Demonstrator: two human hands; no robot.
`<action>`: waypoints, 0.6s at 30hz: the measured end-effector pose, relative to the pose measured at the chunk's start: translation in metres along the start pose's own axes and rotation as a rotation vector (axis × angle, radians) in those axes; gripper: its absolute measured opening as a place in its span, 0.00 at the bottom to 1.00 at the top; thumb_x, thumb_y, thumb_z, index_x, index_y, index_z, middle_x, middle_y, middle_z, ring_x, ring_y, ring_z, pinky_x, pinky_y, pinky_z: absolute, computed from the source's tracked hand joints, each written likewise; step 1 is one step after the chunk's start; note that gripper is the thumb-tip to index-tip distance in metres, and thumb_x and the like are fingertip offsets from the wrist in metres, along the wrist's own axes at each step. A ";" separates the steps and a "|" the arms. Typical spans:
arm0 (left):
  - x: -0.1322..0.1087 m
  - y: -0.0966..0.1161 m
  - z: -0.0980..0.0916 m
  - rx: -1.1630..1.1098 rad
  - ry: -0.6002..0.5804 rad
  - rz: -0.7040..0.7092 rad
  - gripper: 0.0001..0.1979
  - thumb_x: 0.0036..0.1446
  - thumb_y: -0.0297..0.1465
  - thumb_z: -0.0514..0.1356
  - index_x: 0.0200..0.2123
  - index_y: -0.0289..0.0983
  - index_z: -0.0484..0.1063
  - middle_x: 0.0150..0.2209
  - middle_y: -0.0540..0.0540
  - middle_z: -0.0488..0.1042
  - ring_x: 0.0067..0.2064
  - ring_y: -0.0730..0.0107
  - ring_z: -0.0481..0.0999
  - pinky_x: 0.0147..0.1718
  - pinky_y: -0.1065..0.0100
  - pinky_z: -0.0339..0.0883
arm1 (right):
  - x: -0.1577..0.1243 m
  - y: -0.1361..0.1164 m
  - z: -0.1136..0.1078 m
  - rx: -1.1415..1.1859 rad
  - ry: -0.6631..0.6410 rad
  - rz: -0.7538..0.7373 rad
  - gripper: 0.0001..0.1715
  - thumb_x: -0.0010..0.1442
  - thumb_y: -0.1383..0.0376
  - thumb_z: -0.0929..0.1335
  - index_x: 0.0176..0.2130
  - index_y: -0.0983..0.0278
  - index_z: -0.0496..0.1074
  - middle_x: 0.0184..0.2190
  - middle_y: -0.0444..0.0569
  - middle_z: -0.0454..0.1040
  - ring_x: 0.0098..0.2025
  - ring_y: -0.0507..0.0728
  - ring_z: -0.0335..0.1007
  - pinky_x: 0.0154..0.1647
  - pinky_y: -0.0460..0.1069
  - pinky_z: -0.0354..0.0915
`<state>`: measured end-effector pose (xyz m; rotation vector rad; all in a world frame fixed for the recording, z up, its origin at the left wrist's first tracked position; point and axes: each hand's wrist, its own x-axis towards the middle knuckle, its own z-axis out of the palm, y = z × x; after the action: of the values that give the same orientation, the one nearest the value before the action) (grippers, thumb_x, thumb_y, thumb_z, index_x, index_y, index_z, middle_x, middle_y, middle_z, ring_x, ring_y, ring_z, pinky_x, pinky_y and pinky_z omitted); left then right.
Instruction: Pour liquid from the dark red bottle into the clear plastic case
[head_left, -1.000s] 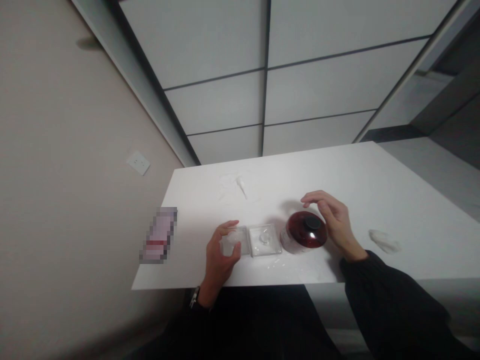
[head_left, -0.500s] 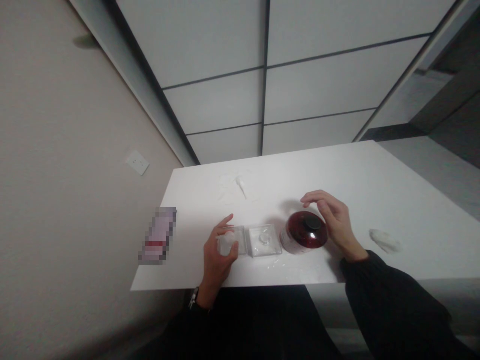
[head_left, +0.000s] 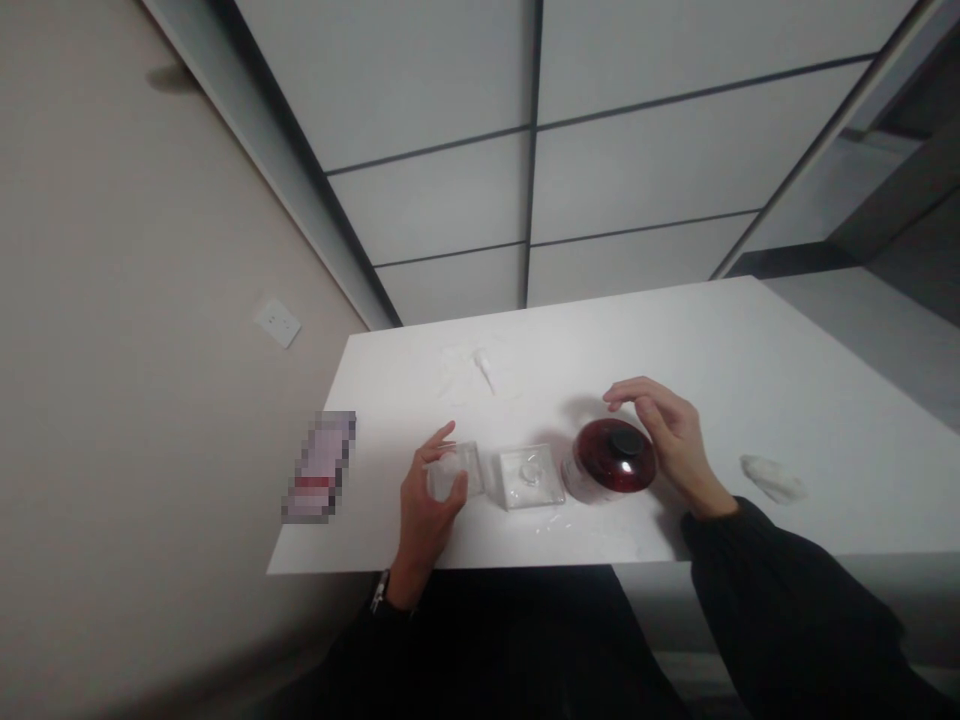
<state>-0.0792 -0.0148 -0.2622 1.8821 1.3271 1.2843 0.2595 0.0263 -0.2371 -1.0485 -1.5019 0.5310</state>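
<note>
My left hand [head_left: 429, 510] grips a clear square plastic container [head_left: 472, 462] by its sides, thumb at the near side and fingers behind. A second clear square container [head_left: 514, 492] sits on the table to its right, with a small round clear piece in the middle. Beyond it stands a dark red bottle [head_left: 604, 455] with a black cap. Around the bottle's right and far side curves my right hand [head_left: 671, 430], its fingers loosely bent and apart, holding nothing; whether it touches the bottle I cannot tell.
On the white table [head_left: 675, 330] lies a small white nozzle-like piece [head_left: 484, 370] at the back. A crumpled whitish wad [head_left: 771, 478] rests at the right, and a pixelated flat object [head_left: 321, 467] at the left edge. Small wet-looking spots show near the front.
My left hand has drawn the clear container a little to the left, widening the gap to the second one. The right hand and the bottle stay in place.
</note>
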 end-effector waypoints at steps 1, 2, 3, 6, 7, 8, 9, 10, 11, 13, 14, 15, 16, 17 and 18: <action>0.000 -0.002 -0.009 0.024 -0.012 0.011 0.21 0.65 0.44 0.66 0.54 0.40 0.66 0.69 0.32 0.68 0.67 0.49 0.73 0.66 0.42 0.66 | 0.000 0.000 0.000 0.001 -0.002 0.002 0.24 0.72 0.45 0.65 0.37 0.57 0.81 0.33 0.49 0.81 0.37 0.60 0.77 0.42 0.57 0.70; 0.001 -0.003 -0.020 0.050 -0.020 0.030 0.32 0.61 0.50 0.68 0.60 0.40 0.65 0.72 0.30 0.64 0.71 0.44 0.67 0.69 0.39 0.61 | 0.000 0.000 0.000 0.003 -0.004 0.002 0.24 0.72 0.45 0.66 0.37 0.57 0.81 0.33 0.49 0.81 0.37 0.60 0.77 0.42 0.57 0.70; 0.004 -0.001 -0.032 0.075 -0.014 0.051 0.44 0.56 0.55 0.70 0.67 0.39 0.60 0.75 0.29 0.57 0.75 0.40 0.60 0.72 0.37 0.55 | 0.001 0.000 0.000 0.006 -0.003 0.001 0.24 0.72 0.45 0.66 0.36 0.57 0.81 0.33 0.49 0.81 0.37 0.61 0.77 0.42 0.57 0.70; 0.030 0.018 -0.067 0.142 0.060 0.057 0.47 0.61 0.57 0.66 0.73 0.42 0.54 0.76 0.32 0.53 0.75 0.43 0.60 0.73 0.41 0.53 | 0.001 0.001 0.000 0.022 0.021 -0.007 0.25 0.72 0.45 0.65 0.36 0.57 0.81 0.33 0.49 0.81 0.37 0.61 0.77 0.43 0.58 0.70; 0.045 0.027 -0.073 0.192 0.081 0.039 0.41 0.64 0.54 0.64 0.71 0.42 0.58 0.74 0.33 0.59 0.70 0.47 0.68 0.70 0.43 0.60 | 0.002 0.001 0.000 0.028 0.029 -0.008 0.25 0.72 0.45 0.65 0.36 0.57 0.81 0.34 0.49 0.81 0.37 0.61 0.77 0.42 0.57 0.70; 0.063 0.036 -0.075 0.247 0.056 -0.002 0.34 0.65 0.51 0.63 0.68 0.42 0.63 0.68 0.35 0.68 0.62 0.51 0.76 0.66 0.46 0.66 | 0.002 0.002 0.000 0.032 0.033 -0.008 0.25 0.72 0.45 0.65 0.36 0.57 0.81 0.34 0.49 0.81 0.37 0.61 0.77 0.42 0.57 0.70; 0.084 0.044 -0.073 0.287 -0.026 -0.038 0.30 0.67 0.49 0.62 0.66 0.41 0.66 0.60 0.37 0.75 0.54 0.54 0.80 0.60 0.49 0.71 | 0.002 0.002 0.000 0.035 0.032 -0.009 0.25 0.73 0.45 0.65 0.37 0.57 0.81 0.34 0.49 0.81 0.37 0.60 0.77 0.42 0.57 0.70; 0.106 0.050 -0.067 0.326 -0.142 -0.081 0.27 0.68 0.47 0.61 0.64 0.40 0.69 0.52 0.39 0.80 0.49 0.56 0.82 0.55 0.52 0.75 | 0.002 0.002 0.000 0.037 0.030 -0.010 0.24 0.72 0.46 0.66 0.37 0.57 0.82 0.34 0.49 0.81 0.37 0.60 0.77 0.42 0.57 0.70; 0.128 0.053 -0.057 0.399 -0.270 -0.117 0.24 0.69 0.45 0.60 0.62 0.39 0.71 0.47 0.40 0.81 0.46 0.57 0.82 0.50 0.55 0.75 | 0.002 0.003 0.000 0.037 0.028 -0.008 0.24 0.72 0.46 0.66 0.36 0.57 0.81 0.34 0.49 0.81 0.37 0.60 0.77 0.43 0.57 0.70; 0.170 0.053 -0.030 0.630 -0.456 -0.143 0.22 0.70 0.43 0.59 0.61 0.38 0.74 0.44 0.41 0.83 0.45 0.55 0.82 0.49 0.57 0.73 | 0.002 0.004 0.000 0.034 0.029 -0.001 0.25 0.72 0.45 0.66 0.36 0.57 0.81 0.33 0.49 0.81 0.36 0.60 0.77 0.42 0.57 0.70; 0.187 0.049 -0.015 0.755 -0.514 -0.142 0.23 0.71 0.43 0.58 0.62 0.38 0.73 0.45 0.40 0.84 0.46 0.54 0.82 0.50 0.57 0.72 | 0.002 0.004 0.000 0.032 0.034 0.002 0.25 0.72 0.44 0.66 0.36 0.57 0.81 0.33 0.49 0.81 0.36 0.60 0.77 0.42 0.57 0.70; 0.202 0.044 0.000 0.799 -0.530 -0.139 0.24 0.70 0.44 0.60 0.61 0.37 0.75 0.45 0.38 0.84 0.48 0.51 0.82 0.50 0.56 0.71 | 0.002 0.004 0.000 0.029 0.039 0.005 0.26 0.71 0.44 0.66 0.36 0.57 0.81 0.32 0.49 0.81 0.36 0.60 0.77 0.42 0.57 0.70; 0.215 0.038 0.014 0.823 -0.536 -0.131 0.24 0.68 0.45 0.62 0.58 0.36 0.77 0.46 0.37 0.84 0.51 0.48 0.81 0.51 0.56 0.70 | 0.002 0.005 0.000 0.026 0.044 0.009 0.26 0.71 0.43 0.66 0.36 0.58 0.81 0.32 0.49 0.80 0.36 0.61 0.77 0.42 0.57 0.70; 0.224 0.031 0.026 0.844 -0.548 -0.123 0.23 0.66 0.47 0.64 0.54 0.36 0.80 0.45 0.36 0.84 0.52 0.47 0.81 0.51 0.57 0.70 | 0.003 0.005 -0.001 0.023 0.049 0.011 0.26 0.71 0.43 0.66 0.36 0.58 0.81 0.31 0.49 0.80 0.36 0.61 0.77 0.42 0.57 0.70; 0.231 0.025 0.036 0.860 -0.562 -0.119 0.22 0.63 0.47 0.67 0.49 0.35 0.82 0.43 0.37 0.84 0.52 0.47 0.81 0.50 0.58 0.70 | 0.003 0.004 -0.001 0.021 0.053 0.015 0.26 0.71 0.43 0.66 0.36 0.58 0.81 0.31 0.48 0.80 0.36 0.61 0.77 0.43 0.57 0.70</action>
<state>-0.0180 0.1896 -0.1634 2.3852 1.7532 0.0290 0.2618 0.0306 -0.2390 -1.0508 -1.4398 0.5244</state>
